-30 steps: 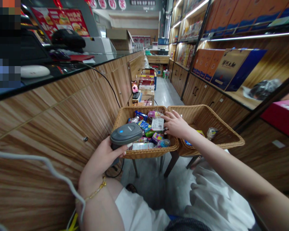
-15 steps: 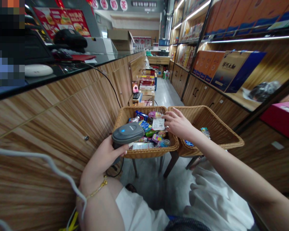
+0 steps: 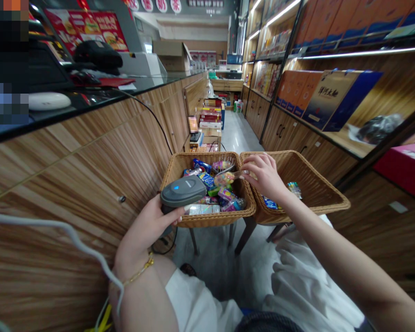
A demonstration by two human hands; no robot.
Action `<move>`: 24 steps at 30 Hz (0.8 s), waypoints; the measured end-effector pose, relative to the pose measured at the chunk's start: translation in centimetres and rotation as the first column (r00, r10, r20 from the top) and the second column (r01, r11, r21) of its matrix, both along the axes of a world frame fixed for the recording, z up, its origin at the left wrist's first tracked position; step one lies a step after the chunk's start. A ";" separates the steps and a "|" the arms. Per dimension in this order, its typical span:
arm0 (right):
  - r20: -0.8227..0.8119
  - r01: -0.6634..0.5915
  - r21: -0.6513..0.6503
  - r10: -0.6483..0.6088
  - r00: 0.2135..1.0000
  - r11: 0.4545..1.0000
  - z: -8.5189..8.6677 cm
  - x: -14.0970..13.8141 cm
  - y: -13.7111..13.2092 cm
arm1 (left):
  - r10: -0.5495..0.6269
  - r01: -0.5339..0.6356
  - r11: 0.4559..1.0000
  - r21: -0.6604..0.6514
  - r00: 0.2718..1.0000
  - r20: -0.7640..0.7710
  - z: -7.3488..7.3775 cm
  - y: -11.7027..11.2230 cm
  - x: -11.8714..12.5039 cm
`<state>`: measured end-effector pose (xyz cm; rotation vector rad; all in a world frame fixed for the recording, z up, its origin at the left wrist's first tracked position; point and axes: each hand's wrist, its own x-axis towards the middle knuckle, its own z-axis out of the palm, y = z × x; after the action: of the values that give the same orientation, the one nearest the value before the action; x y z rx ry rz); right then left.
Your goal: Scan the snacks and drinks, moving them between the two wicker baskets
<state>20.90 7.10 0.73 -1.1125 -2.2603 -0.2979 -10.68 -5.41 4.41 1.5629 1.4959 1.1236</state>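
Note:
My left hand [image 3: 155, 216] is wrapped round the handle of a grey barcode scanner [image 3: 184, 190], held over the near left corner of the left wicker basket [image 3: 228, 220]. Pinched by its narrow clear end in my right hand [image 3: 263, 174] is a clear plastic pack of colourful candy [image 3: 224, 178], above that basket's right side. Small packaged goods fill the basket, among them a blue packet [image 3: 202, 165], a green item [image 3: 214, 191] and a silvery box [image 3: 204, 209]. Beside it, the right wicker basket [image 3: 318, 196] holds a blue packet [image 3: 269, 202] and a shiny multicoloured packet [image 3: 293, 189].
A wooden counter [image 3: 124, 133] with a dark top runs along the left. Shelves on the right carry gift boxes [image 3: 335, 99]. Stacked boxes [image 3: 210, 117] and a phone on a stand [image 3: 193, 127] are beyond the baskets. A pale cable [image 3: 72, 228] crosses at lower left.
My right hand has taken hold of the candy pack and lifted it slightly. The white paper-like packet near my fingers no longer shows. My left hand keeps the scanner in place.

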 end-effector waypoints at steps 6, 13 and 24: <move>-0.062 -0.020 0.002 0.021 0.998 1.000 -2.1 -1.0 0.0 | -0.003 0.004 0.999 -0.038 1.000 0.026 -0.3 0.1 -0.2; -0.251 0.006 0.085 0.015 0.968 0.996 -1.7 -0.5 -0.7 | -0.017 0.018 1.000 -0.022 1.000 0.020 -0.6 0.3 -0.2; -0.257 0.069 0.155 -0.027 0.966 0.985 -2.3 0.1 -0.7 | -0.016 0.016 1.000 0.007 1.000 0.003 -0.9 0.3 -0.4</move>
<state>20.96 6.42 -1.58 -1.0567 -1.9497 -0.3334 -11.04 -5.15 3.48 1.5737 1.4767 1.1230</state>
